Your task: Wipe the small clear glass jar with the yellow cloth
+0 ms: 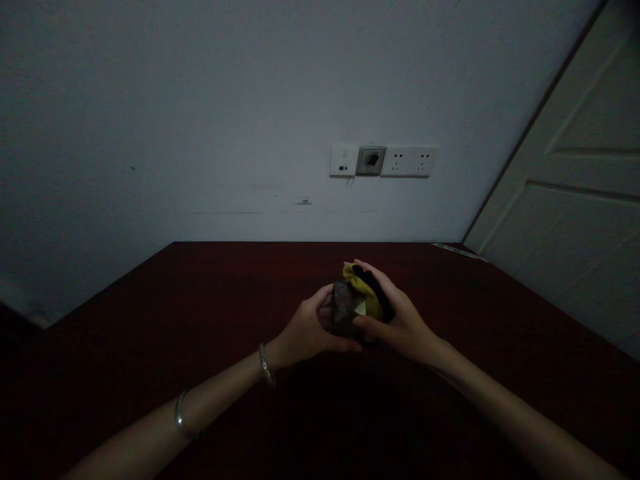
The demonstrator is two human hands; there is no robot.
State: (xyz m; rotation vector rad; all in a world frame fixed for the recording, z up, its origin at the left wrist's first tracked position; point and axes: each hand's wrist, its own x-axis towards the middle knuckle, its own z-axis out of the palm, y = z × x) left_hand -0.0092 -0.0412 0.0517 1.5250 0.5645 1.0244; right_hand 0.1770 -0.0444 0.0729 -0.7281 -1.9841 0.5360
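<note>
Fingers (pixel 371 327) of two hands are gripping one small bundle (pixel 369 293), a little right of the middle of the scene. Two bare forearms (pixel 495 390) are reaching in from the near side, one left and one right. Two silver bracelets are circling the left one: a smooth bangle (pixel 179 415) nearer, a patterned bracelet (pixel 266 365) farther, by the wrist. The left hand (pixel 306 327) is cupping the bundle's left side, its thumb lying along the near edge, around one dark grey item (pixel 344 310) that is too dim to identify. The right hand (pixel 407 323) is holding the right side, its thumb pressing on the near face, its other fingers curling round one yellow cloth (pixel 376 308) and one black piece (pixel 381 289). One pale patch (pixel 361 308) is showing between grey and yellow. One dark red bench (pixel 240 287) is spreading beneath; whether the bundle is touching it, I cannot tell. One thin pale strip (pixel 460 251) is lying at its far right edge. Beyond, one wall (pixel 240 100) is carrying one white switch plate (pixel 343 160), one grey plate (pixel 371 161) and, rightmost, two sets of socket holes (pixel 410 161). One panelled door (pixel 565 220) is standing at the right.
</note>
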